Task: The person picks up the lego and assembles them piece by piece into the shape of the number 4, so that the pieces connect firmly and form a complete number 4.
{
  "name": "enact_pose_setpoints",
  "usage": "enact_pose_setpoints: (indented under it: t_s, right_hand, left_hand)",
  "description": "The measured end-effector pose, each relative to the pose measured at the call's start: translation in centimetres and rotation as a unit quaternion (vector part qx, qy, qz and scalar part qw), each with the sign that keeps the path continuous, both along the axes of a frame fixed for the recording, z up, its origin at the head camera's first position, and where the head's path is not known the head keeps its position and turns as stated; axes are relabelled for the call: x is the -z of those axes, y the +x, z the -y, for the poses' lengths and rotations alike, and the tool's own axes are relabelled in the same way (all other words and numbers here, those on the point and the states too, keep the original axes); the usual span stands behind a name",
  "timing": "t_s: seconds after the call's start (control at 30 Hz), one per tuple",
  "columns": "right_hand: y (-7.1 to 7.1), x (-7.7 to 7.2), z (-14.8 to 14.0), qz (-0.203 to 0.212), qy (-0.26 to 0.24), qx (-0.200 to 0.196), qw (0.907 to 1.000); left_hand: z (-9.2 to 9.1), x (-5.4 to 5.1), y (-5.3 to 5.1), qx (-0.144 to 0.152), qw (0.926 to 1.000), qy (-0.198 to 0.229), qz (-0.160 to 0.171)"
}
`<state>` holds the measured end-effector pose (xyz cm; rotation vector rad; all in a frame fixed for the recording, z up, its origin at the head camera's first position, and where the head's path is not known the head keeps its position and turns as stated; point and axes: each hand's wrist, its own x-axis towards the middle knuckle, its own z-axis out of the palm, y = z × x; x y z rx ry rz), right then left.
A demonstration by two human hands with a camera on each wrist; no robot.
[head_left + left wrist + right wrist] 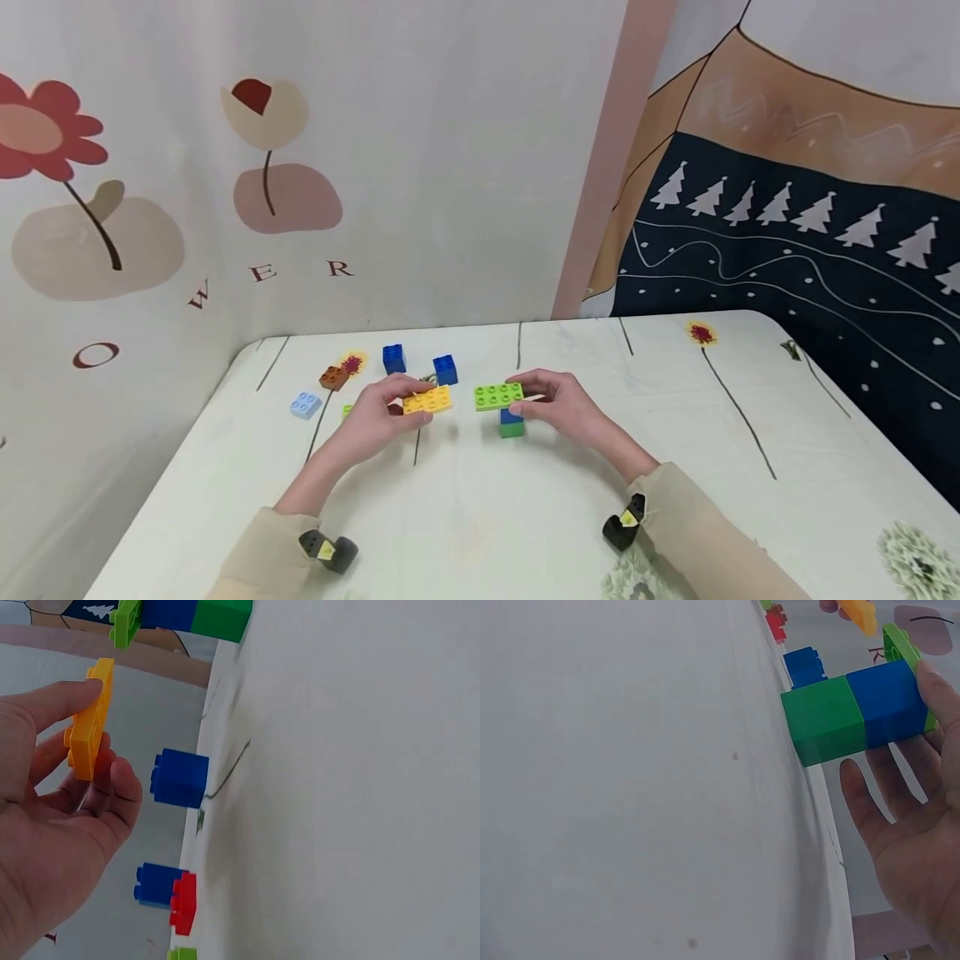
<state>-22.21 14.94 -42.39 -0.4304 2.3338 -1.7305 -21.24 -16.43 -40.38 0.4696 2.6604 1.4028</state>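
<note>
Well left of the yellow brick (428, 400), on the white worktop (465, 508), lies a light-blue brick (305, 405). Next comes a brown brick (333, 377), also left of the yellow brick and a little beyond it, then a small lime brick (347, 410), mostly hidden by the left hand (378, 421). That hand is clamped on the yellow brick's left part, thumb on the near side and fingers behind — its grip holds the brick up off the worktop, studs showing. A red brick (184, 904) sits behind the hand, left of the yellow brick, and just beyond it stands the far blue brick (393, 358). The near blue brick (445, 369) is beyond the yellow brick and slightly to its right.

Right of the yellow brick, near but apart from it, is the long lime brick (495, 397), the top of a stack: under its right part come the stacked blue brick (889, 701) and, lowest, the green brick (823, 720). The right hand (558, 404), farthest right of the yellow brick, pinches the long lime brick at its right end — whether the green brick touches the worktop I cannot tell.
</note>
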Motion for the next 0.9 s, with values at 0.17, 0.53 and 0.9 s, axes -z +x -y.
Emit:
enact_pose_setpoints:
  t_s: [0.17, 0.53, 0.9]
  right_hand:
    - [0.0, 0.0, 0.1, -0.003, 0.005, 0.000, 1.0000]
    - [0.0, 0.0, 0.2, -0.016, 0.011, -0.002, 0.9998]
    - [0.0, 0.0, 0.1, -0.018, 0.013, -0.001, 0.9998]
  left_hand:
    - [-1.0, -0.3, -0.2, 0.004, 0.9997, 0.022, 0.005]
    - [-3.1, -0.9, -0.1, 0.024, 0.9980, 0.053, 0.026]
    - [-4.8, -1.7, -0.3, 0.045, 0.9978, 0.043, 0.023]
